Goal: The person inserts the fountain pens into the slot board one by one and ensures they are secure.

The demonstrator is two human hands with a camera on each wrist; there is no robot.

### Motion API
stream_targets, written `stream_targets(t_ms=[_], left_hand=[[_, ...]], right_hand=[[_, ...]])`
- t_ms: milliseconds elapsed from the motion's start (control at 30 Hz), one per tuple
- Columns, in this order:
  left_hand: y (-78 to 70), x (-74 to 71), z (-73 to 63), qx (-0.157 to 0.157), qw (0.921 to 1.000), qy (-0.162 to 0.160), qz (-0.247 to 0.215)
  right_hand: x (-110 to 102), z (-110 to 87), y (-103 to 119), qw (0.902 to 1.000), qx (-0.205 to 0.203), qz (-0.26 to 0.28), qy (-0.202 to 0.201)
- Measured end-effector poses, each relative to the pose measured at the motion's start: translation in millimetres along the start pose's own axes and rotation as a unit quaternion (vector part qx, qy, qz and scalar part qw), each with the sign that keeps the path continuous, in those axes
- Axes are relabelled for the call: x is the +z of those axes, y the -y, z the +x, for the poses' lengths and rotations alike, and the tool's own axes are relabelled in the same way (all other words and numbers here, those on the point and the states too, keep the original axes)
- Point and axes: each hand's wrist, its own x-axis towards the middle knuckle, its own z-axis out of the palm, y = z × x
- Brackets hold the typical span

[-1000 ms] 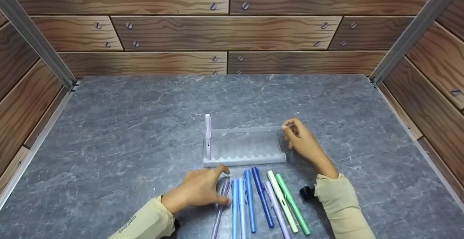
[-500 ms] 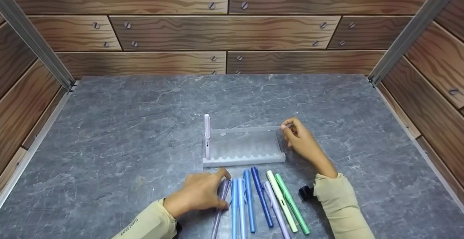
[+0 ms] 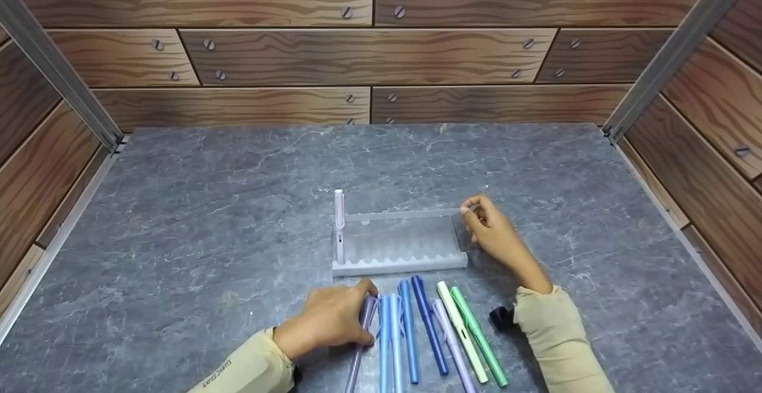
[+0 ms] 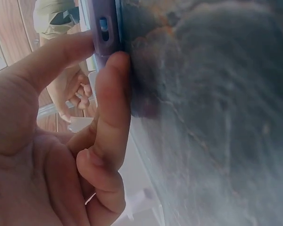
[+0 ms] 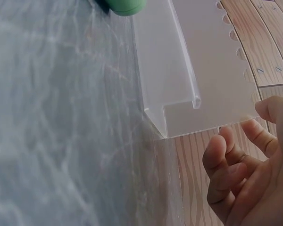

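Observation:
My left hand [image 3: 333,315] pinches a dark purple pen [image 3: 355,364] between thumb and fingers. In the left wrist view the same purple pen [image 4: 105,26] shows a slot in its barrel, and the fingertips touch both its sides. A clear pen stand [image 3: 400,264] with a notched front ledge stands beyond the hand; one pale lilac pen [image 3: 340,226] leans upright in its leftmost notch. My right hand [image 3: 491,229] holds the stand's upper right corner. In the right wrist view, thumb and fingers of the right hand [image 5: 254,165] pinch the edge of the clear sheet [image 5: 217,84].
Right of the purple pen lie several more pens in a loose row: light blue [image 3: 384,339], blue [image 3: 409,333], dark blue [image 3: 430,324], lilac [image 3: 453,345], pale green [image 3: 462,330] and green [image 3: 480,336]. Wood-patterned walls [image 3: 369,56] enclose the grey marbled table [image 3: 208,202].
My left hand has moved slightly down, and its thumb and fingers have closed in on the dark purple pen. The right hand keeps its hold on the stand.

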Motion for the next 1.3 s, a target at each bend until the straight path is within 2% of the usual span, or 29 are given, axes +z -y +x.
stream_targets(t_ms=[367,467,767,1067,1300], left_hand=[[0.5,-3.5,-4.2,0.010,0.9998,0.010,-0.010],[2.6,-3.8,-6.3,0.019,0.9997,0.001,-0.015],[7.3,-14.0,-8.4,0.032,0.9967,-0.048,-0.056],[10.5,-26.4,-5.7,0.057,0.9882,-0.102,-0.099],[11.4,-30.1,-2.9,0.061,0.9821,-0.144,-0.105]], right_hand=[[-0.8,0.1,3.0,1.0000,-0.003,0.000,0.003],[-1.4,-0.5,3.1,1.0000,-0.003,0.000,0.001],[-2.1,0.1,1.8,1.0000,0.003,0.005,-0.007],[-0.7,-0.3,2.3,1.0000,0.004,0.006,-0.005],[0.6,0.1,2.2,0.9999,0.002,0.010,0.001]])
